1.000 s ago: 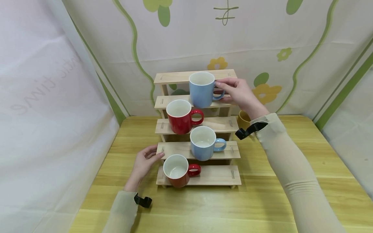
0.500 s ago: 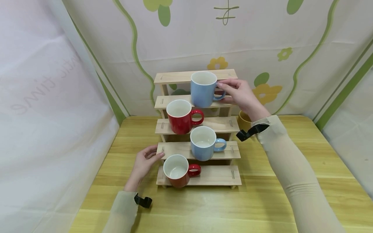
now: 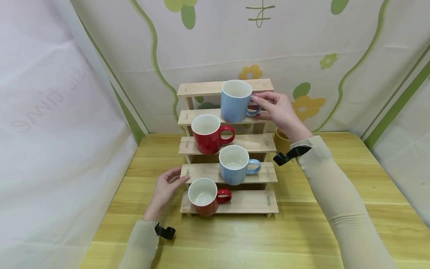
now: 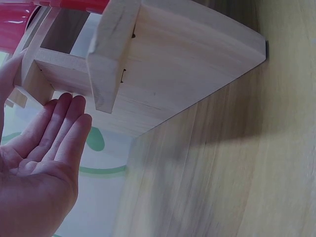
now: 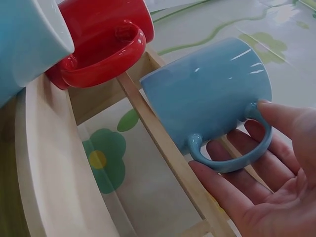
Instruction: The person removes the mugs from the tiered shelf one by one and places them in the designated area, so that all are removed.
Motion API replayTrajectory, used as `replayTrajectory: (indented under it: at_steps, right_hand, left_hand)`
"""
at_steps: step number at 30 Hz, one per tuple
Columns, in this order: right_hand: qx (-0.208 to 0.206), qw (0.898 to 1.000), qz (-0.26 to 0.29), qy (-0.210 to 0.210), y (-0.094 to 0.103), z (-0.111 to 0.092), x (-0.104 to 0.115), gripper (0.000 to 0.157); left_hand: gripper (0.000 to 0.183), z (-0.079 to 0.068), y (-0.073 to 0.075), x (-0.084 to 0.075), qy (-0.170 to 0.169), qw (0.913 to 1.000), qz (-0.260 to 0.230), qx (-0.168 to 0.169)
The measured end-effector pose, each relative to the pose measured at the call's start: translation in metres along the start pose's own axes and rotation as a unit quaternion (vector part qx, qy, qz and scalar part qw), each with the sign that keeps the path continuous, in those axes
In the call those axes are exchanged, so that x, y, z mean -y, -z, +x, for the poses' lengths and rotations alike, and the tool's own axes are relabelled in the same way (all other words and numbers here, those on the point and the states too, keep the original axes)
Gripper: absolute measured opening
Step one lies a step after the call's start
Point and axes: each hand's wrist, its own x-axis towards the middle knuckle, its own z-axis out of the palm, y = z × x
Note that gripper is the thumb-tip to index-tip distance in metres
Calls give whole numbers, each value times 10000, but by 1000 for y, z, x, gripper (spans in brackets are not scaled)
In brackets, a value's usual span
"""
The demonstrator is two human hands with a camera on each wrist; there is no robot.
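Note:
My right hand [image 3: 279, 110] pinches the handle of an upright light blue mug [image 3: 235, 106] with thumb and fingers, at the second shelf from the top of a stepped wooden rack [image 3: 248, 203]. In the right wrist view, fingers spread behind the handle of that blue mug [image 5: 212, 89]; whether its base touches the board is unclear. My left hand [image 3: 166, 188] holds the left end of the second-lowest shelf, thumb on top and fingers beside its end. Below stand a red mug [image 3: 209, 140], another blue mug [image 3: 233, 170] and a second red mug [image 3: 205, 201], handles to the right.
A yellow mug [image 3: 281, 140], partly hidden by the right wrist, stands on the wooden table [image 3: 235, 243] right of the rack. A patterned cloth [image 3: 215, 41] hangs close behind the rack. White cloth walls flank both sides of the table.
My right hand has shifted the upper blue mug slightly to the right and a little up in the head view. The left hand and the other mugs have stayed in place.

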Motion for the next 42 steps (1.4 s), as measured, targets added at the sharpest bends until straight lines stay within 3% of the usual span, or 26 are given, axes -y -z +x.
replayTrajectory:
  at_steps: [12,21,42]
  right_hand:
    - [-119,9993,110,342,-4,-2,-4,35]
    - [-253,9975,227,625,-2,-7,-8,37]
    - [-625,9903,885,872,36,-38,9,33]
  left_hand:
    - [51,2,2,3,-9,10000,31,-6]
    - [50,2,1,5,16,10000,26,-17]
    - [47,0,1,2,-2,10000,-68,-62]
